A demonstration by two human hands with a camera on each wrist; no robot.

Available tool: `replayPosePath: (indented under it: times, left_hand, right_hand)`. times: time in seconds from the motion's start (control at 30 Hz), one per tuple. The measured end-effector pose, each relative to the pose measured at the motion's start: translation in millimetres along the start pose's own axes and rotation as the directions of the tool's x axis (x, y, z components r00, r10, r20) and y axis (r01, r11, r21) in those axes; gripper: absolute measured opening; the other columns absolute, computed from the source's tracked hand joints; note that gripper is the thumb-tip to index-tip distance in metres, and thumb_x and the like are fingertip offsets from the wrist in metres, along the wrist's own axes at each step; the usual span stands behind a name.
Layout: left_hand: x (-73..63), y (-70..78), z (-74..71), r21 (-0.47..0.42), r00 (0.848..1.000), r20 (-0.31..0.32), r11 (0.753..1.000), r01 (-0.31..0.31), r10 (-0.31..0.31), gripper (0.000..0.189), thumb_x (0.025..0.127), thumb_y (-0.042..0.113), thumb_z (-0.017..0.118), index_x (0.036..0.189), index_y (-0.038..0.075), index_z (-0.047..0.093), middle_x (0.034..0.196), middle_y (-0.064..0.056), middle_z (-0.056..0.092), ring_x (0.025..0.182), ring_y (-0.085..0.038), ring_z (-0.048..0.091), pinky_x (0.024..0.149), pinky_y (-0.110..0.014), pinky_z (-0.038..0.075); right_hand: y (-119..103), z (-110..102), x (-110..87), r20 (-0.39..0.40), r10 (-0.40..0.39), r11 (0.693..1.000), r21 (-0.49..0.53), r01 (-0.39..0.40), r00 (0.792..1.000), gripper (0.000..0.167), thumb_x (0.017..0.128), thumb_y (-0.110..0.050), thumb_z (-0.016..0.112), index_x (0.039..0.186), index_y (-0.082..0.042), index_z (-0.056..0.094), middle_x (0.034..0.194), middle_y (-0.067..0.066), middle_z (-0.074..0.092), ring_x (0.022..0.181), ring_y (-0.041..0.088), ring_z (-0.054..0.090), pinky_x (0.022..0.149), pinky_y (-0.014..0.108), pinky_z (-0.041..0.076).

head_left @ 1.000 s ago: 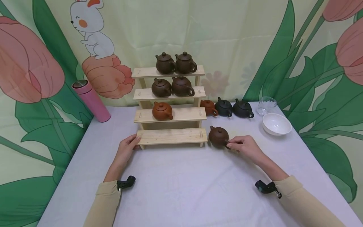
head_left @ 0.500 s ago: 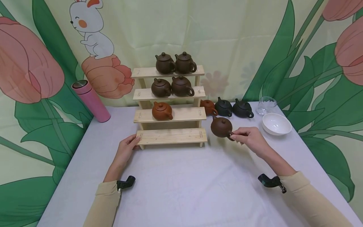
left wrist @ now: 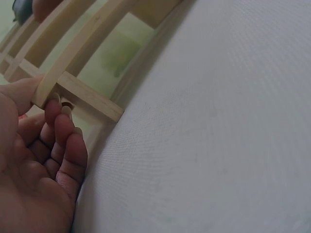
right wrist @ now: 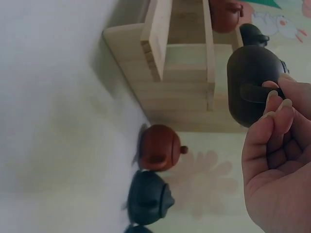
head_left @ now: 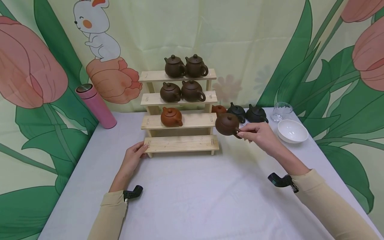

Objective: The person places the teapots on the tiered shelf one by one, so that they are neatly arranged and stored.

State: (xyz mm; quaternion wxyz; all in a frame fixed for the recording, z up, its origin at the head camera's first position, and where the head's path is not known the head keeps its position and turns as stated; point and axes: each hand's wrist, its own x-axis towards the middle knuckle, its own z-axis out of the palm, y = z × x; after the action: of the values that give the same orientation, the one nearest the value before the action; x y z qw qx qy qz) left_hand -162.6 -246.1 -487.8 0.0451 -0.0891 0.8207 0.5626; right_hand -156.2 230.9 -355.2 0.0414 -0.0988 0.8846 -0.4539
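Observation:
My right hand point(head_left: 259, 136) pinches the handle of a dark brown teapot point(head_left: 227, 124), raised off the table beside the right end of the second-lowest shelf. In the right wrist view, thumb and fingers close on that teapot's handle point(right wrist: 256, 93). My left hand point(head_left: 134, 156) grips the left end of the lowest step of a wooden four-step stand point(head_left: 183, 144); the left wrist view has thumb above the board point(left wrist: 46, 92) and fingertips below. An orange-brown teapot point(head_left: 171, 117) stands on the second-lowest step. Two dark teapots point(head_left: 192, 91) occupy the step above, and two more point(head_left: 195, 66) the top.
Behind the held teapot, on the table, are a reddish teapot point(head_left: 219, 109) and two black teapots point(head_left: 256, 113). A clear glass bowl point(head_left: 282, 111) and a white bowl point(head_left: 292, 131) stand at the right edge. A pink thermos point(head_left: 97, 106) is at the back left.
My right hand has lifted the brown teapot from the table beside the lowest step, first up and slightly right, then leftward to the second-lowest shelf's end. The left hand keeps its place.

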Motion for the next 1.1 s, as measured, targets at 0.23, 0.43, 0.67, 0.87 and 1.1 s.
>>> replayPosePath:
  times: [0.23, 0.43, 0.67, 0.87, 1.1]
  left_hand:
    - [0.0, 0.3, 0.8, -0.007, 1.000, -0.003, 1.000, 0.008, -0.008, 0.067, 0.096, 0.057, 0.055, 0.147, 0.012, 0.049, 0.135, -0.009, 0.060, 0.101, -0.015, 0.056, 0.080, -0.016, 0.049]
    - [1.0, 0.3, 1.4, -0.005, 1.000, -0.006, 1.000, 0.018, -0.018, 0.067, 0.096, 0.057, 0.055, 0.147, 0.014, 0.049, 0.135, -0.008, 0.061, 0.101, -0.015, 0.056, 0.081, -0.017, 0.049]
    - [1.3, 1.2, -0.1, -0.003, 1.000, -0.007, 1.000, 0.013, -0.013, 0.068, 0.095, 0.058, 0.055, 0.146, 0.014, 0.049, 0.133, -0.008, 0.061, 0.099, -0.015, 0.056, 0.080, -0.018, 0.049]
    - [1.3, 1.4, -0.2, -0.001, 1.000, -0.016, 1.000, 0.017, -0.017, 0.067, 0.095, 0.058, 0.056, 0.146, 0.014, 0.050, 0.133, -0.008, 0.061, 0.099, -0.014, 0.056, 0.080, -0.017, 0.049]
    - [0.2, 1.0, -0.1, -0.001, 1.000, -0.002, 1.000, 0.007, -0.007, 0.069, 0.095, 0.060, 0.055, 0.146, 0.014, 0.049, 0.136, -0.007, 0.060, 0.102, -0.015, 0.056, 0.081, -0.016, 0.049]
  right_hand:
    - [-14.5, 12.7, 19.7, 0.027, -0.057, 0.998, 0.039, 0.056, 0.998, 0.022, 0.092, -0.022, 0.071, 0.105, -0.005, 0.076, 0.083, 0.001, 0.065, 0.074, 0.020, 0.057, 0.063, 0.029, 0.050]
    - [-22.8, 24.5, 37.1, 0.037, -0.070, 0.996, 0.053, 0.068, 0.997, 0.022, 0.091, -0.023, 0.072, 0.104, -0.006, 0.076, 0.084, 0.004, 0.067, 0.072, 0.015, 0.058, 0.065, 0.029, 0.051]
    - [-32.9, 41.8, 56.3, 0.048, -0.061, 0.997, 0.055, 0.059, 0.997, 0.019, 0.091, -0.024, 0.072, 0.100, -0.008, 0.078, 0.087, 0.006, 0.065, 0.074, 0.021, 0.057, 0.065, 0.031, 0.050]
    - [-39.5, 58.1, 71.1, 0.052, -0.080, 0.992, 0.098, 0.075, 0.995, 0.018, 0.089, -0.021, 0.073, 0.098, -0.006, 0.077, 0.086, 0.005, 0.064, 0.075, 0.023, 0.057, 0.065, 0.035, 0.050]
    - [-40.8, 72.1, 81.9, 0.049, -0.098, 0.988, 0.129, 0.091, 0.994, 0.018, 0.089, -0.019, 0.073, 0.100, -0.005, 0.077, 0.095, 0.007, 0.067, 0.073, 0.024, 0.056, 0.068, 0.039, 0.052]
